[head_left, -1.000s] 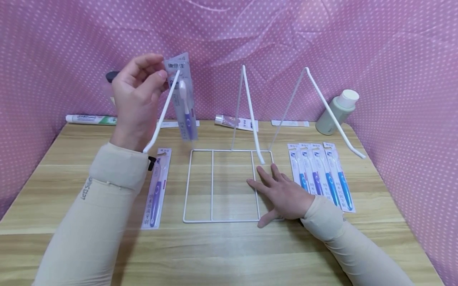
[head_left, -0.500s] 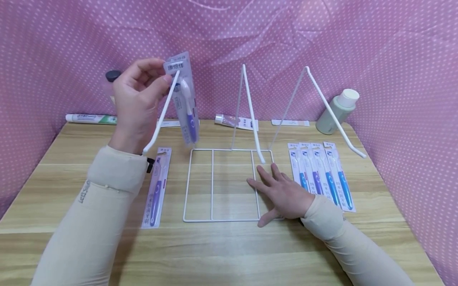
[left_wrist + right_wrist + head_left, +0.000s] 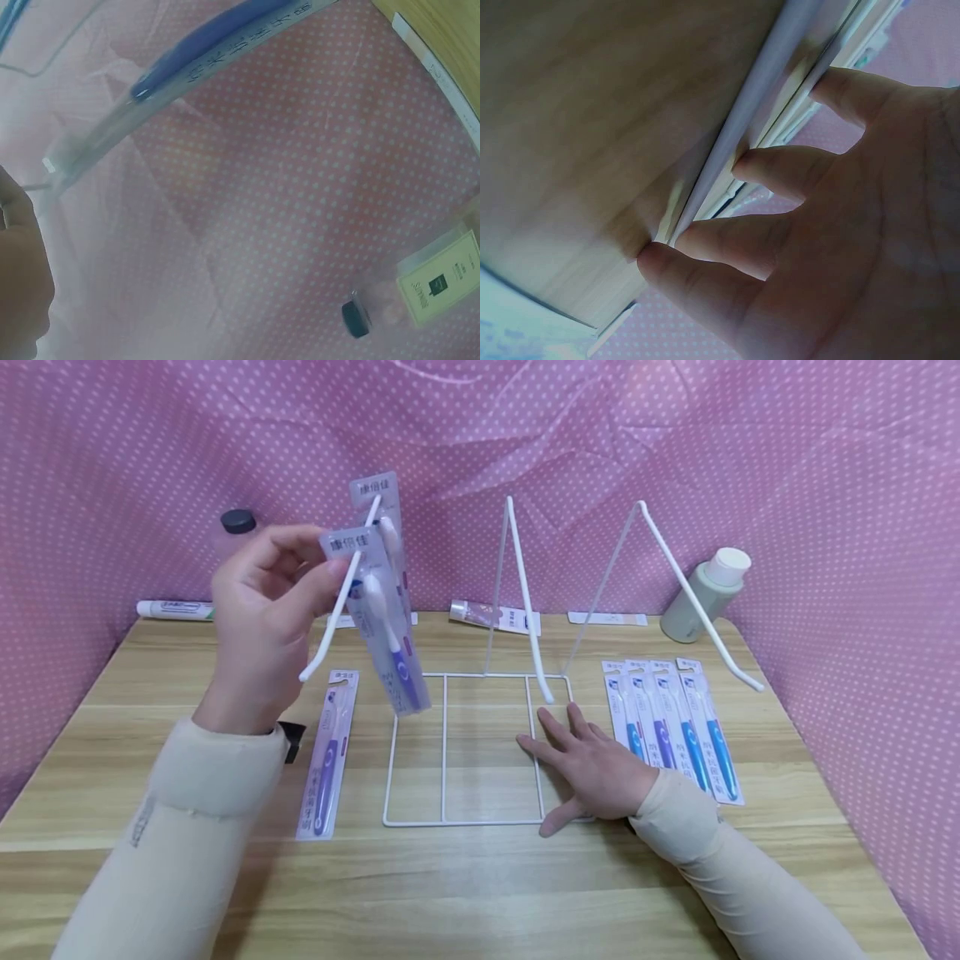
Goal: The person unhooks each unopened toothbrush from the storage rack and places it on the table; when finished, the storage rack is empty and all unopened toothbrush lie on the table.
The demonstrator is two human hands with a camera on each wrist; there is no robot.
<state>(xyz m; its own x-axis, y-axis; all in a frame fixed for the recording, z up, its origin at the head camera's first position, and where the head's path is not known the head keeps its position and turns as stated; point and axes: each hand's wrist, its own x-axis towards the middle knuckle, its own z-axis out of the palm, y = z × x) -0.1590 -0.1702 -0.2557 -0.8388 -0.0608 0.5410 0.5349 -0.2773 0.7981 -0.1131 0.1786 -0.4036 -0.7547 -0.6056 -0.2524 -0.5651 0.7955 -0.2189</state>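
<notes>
At the left prong (image 3: pixel 327 639) of a white wire rack (image 3: pixel 445 752), my left hand (image 3: pixel 262 618) pinches the upper left edge of a packaged purple toothbrush (image 3: pixel 405 672). The prong passes through the top of this pack, which hangs tilted. A second toothbrush pack (image 3: pixel 375 487) hangs behind it, further up the same prong. In the left wrist view the pinched toothbrush (image 3: pixel 210 52) crosses the top, and only part of the hand (image 3: pixel 22 277) shows. My right hand (image 3: pixel 600 772) lies with fingers spread over the right side of the rack's base, fingertips at the wire and tabletop.
One packaged purple toothbrush (image 3: pixel 327 760) lies left of the rack. Several more packs (image 3: pixel 693 735) lie at the right. Along the back are toothpaste tubes (image 3: pixel 495 617), a thin white box (image 3: pixel 607 618), a green bottle (image 3: pixel 705 597) and a black-capped bottle (image 3: pixel 238 522). Two other rack prongs (image 3: pixel 525 585) rise bare.
My left hand has come down and toward me along the prong, bringing the front toothbrush pack away from the one behind it. My right hand has stayed in place.
</notes>
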